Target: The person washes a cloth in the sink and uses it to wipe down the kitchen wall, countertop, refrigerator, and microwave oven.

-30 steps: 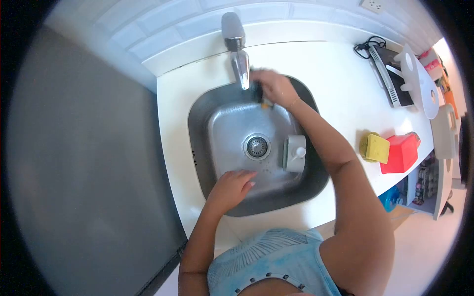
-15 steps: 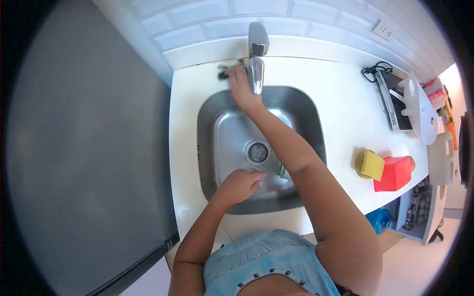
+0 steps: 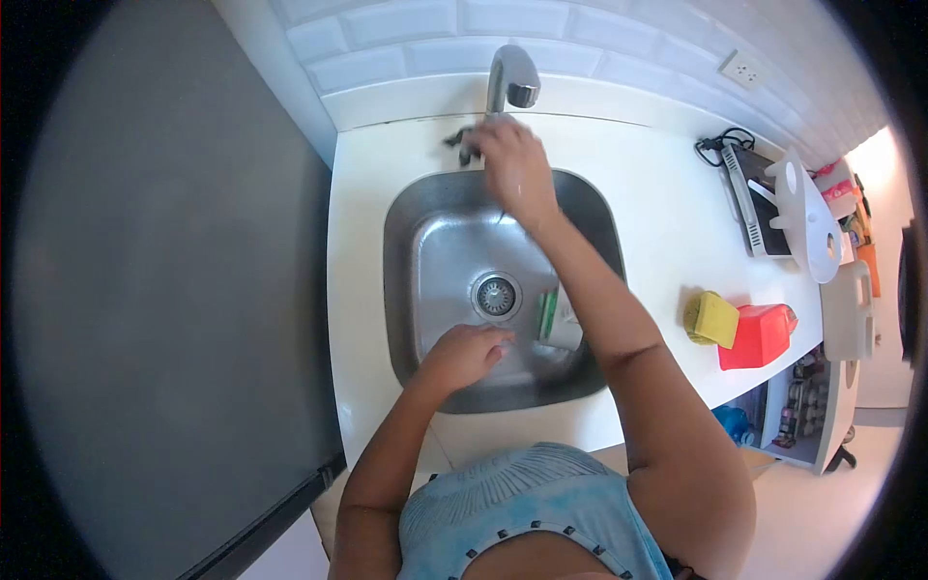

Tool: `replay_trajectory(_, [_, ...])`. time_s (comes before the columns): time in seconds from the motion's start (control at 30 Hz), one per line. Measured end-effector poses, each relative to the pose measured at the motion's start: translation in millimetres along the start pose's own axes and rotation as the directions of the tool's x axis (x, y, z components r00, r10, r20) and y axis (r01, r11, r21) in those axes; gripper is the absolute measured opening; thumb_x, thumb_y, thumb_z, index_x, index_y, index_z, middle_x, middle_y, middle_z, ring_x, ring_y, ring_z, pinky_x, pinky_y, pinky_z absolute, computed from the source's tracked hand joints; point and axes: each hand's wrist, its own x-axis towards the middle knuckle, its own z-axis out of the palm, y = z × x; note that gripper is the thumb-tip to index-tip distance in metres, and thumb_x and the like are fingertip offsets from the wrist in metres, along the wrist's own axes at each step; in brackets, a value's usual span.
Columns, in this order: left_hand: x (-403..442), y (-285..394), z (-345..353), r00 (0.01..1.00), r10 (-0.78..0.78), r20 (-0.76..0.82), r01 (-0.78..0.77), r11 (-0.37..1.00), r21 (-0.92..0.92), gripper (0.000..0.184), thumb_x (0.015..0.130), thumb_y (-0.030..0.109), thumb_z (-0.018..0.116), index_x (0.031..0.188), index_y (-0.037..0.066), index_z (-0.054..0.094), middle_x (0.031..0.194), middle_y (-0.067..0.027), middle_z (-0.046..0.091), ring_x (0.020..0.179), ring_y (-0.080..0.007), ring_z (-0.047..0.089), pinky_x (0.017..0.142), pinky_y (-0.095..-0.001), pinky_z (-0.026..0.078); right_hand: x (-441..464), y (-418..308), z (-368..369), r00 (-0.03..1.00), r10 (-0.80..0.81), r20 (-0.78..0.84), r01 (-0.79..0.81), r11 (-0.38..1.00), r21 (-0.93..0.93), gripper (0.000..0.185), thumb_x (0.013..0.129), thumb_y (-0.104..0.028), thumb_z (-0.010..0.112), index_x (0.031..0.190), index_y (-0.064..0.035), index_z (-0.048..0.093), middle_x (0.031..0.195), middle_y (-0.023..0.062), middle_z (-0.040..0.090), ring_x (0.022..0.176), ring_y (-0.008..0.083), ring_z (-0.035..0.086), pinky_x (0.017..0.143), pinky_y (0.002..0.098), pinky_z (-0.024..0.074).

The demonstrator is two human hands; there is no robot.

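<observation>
My right hand is at the base of the chrome faucet, over where its lever stood; the blurred, bent fingers hide the lever. Just left of those fingertips, a small dark thing rests on the counter behind the sink; I cannot make out its kind. My left hand hovers over the front left of the steel sink, palm down, fingers loosely stretched toward the drain, holding nothing. A white thing with a green edge lies in the sink, partly covered by my right forearm.
On the counter at right are a yellow sponge and a red container. Behind them a black-topped appliance with a cord stands beside a white plastic piece. A large grey surface borders the left. Below right, a drawer is open.
My right hand has moved right, from the dark thing to the faucet's base. The white and green thing shows more. My left hand stays nearly in place, and the view has shifted slightly.
</observation>
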Motion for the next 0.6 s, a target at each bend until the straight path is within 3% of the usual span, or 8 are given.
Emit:
replay_trajectory(0.1, [3, 2, 2, 1.0, 0.015, -0.014, -0.015, 1.0, 0.001, 0.03, 0.082, 0.015, 0.056, 0.11, 0.006, 0.058, 0.099, -0.0186, 0.061, 0.09, -0.0345, 0.059, 0.081, -0.0418, 0.046, 15, 36, 16, 0.999, 0.041, -0.032, -0.037, 0.991, 0.128, 0.025, 0.072, -0.002, 0.053, 0.096, -0.0059, 0.06, 0.102, 0.0111, 0.059, 0.098, 0.0298, 0.055, 0.088, 0.0417, 0.0434])
replay_trajectory(0.23, [2, 2, -4, 1.0, -0.007, -0.002, 0.007, 1.0, 0.007, 0.029, 0.082, 0.016, 0.056, 0.109, 0.005, 0.059, 0.1, -0.0187, 0.061, 0.091, -0.0343, 0.059, 0.08, -0.0418, 0.046, -46, 21, 11, 0.983, -0.157, -0.095, 0.163, 0.985, 0.061, 0.026, 0.07, 0.001, 0.055, 0.095, -0.0045, 0.06, 0.101, 0.0129, 0.06, 0.102, 0.03, 0.055, 0.089, 0.0388, 0.0444])
replay_trajectory(0.3, [-2, 0, -6, 0.999, -0.028, 0.027, 0.028, 0.999, 0.019, 0.029, 0.082, 0.016, 0.056, 0.109, 0.005, 0.058, 0.1, -0.0188, 0.061, 0.091, -0.0345, 0.059, 0.08, -0.0415, 0.046, -72, 23, -4, 0.999, 0.024, 0.042, -0.036, 0.949, 0.313, 0.026, 0.074, 0.004, 0.049, 0.095, -0.0038, 0.06, 0.1, 0.0115, 0.062, 0.103, 0.0275, 0.055, 0.089, 0.0361, 0.0448])
replay_trajectory(0.37, [2, -2, -9, 0.998, -0.047, 0.044, 0.045, 0.998, 0.035, 0.03, 0.083, 0.017, 0.056, 0.109, 0.004, 0.058, 0.101, -0.0189, 0.061, 0.091, -0.0348, 0.059, 0.08, -0.0413, 0.046, -47, 32, -35, 0.858, 0.511, -0.058, -0.36, 0.677, 0.642, 0.024, 0.08, 0.0, 0.04, 0.096, -0.001, 0.059, 0.103, 0.0093, 0.062, 0.101, 0.0247, 0.057, 0.09, 0.0346, 0.0438])
replay_trajectory(0.43, [0, -5, -4, 1.0, 0.004, 0.012, -0.005, 0.999, 0.041, 0.03, 0.083, 0.017, 0.055, 0.11, 0.004, 0.058, 0.102, -0.0181, 0.061, 0.092, -0.0345, 0.059, 0.08, -0.0408, 0.046, 11, 25, -86, 0.758, 0.65, 0.05, -0.276, 0.251, 0.928, 0.029, 0.084, -0.004, 0.035, 0.099, 0.0006, 0.059, 0.102, 0.0072, 0.061, 0.102, 0.0211, 0.055, 0.093, 0.0318, 0.0404])
replay_trajectory(0.5, [2, -1, -2, 1.0, 0.017, 0.01, -0.017, 1.0, 0.023, 0.03, 0.083, 0.018, 0.055, 0.11, 0.004, 0.058, 0.103, -0.0176, 0.061, 0.092, -0.0342, 0.059, 0.081, -0.0405, 0.046, 58, 15, -113, 0.947, 0.247, -0.207, 0.024, 0.585, 0.811, 0.026, 0.086, -0.01, 0.039, 0.096, -0.0004, 0.06, 0.099, 0.0069, 0.061, 0.102, 0.0204, 0.054, 0.095, 0.0319, 0.037])
replay_trajectory(0.57, [3, 3, -1, 0.999, 0.032, 0.008, -0.032, 0.999, 0.003, 0.03, 0.084, 0.018, 0.055, 0.11, 0.004, 0.057, 0.104, -0.0171, 0.061, 0.093, -0.0338, 0.059, 0.081, -0.0401, 0.046, 85, 14, -107, 0.99, -0.119, 0.07, 0.018, 0.612, 0.791, 0.027, 0.089, -0.019, 0.042, 0.09, -0.0009, 0.062, 0.095, 0.0057, 0.06, 0.1, 0.0176, 0.052, 0.094, 0.0309, 0.035])
replay_trajectory(0.6, [3, 4, -1, 1.0, 0.013, 0.024, -0.013, 1.0, 0.002, 0.03, 0.084, 0.018, 0.055, 0.111, 0.005, 0.057, 0.104, -0.017, 0.061, 0.094, -0.0334, 0.059, 0.082, -0.0399, 0.046, 89, 4, -103, 0.976, 0.089, 0.197, -0.209, 0.616, 0.76, 0.03, 0.09, -0.024, 0.044, 0.083, -0.0021, 0.062, 0.09, 0.0044, 0.059, 0.09, 0.0145, 0.053, 0.086, 0.0278, 0.0391])
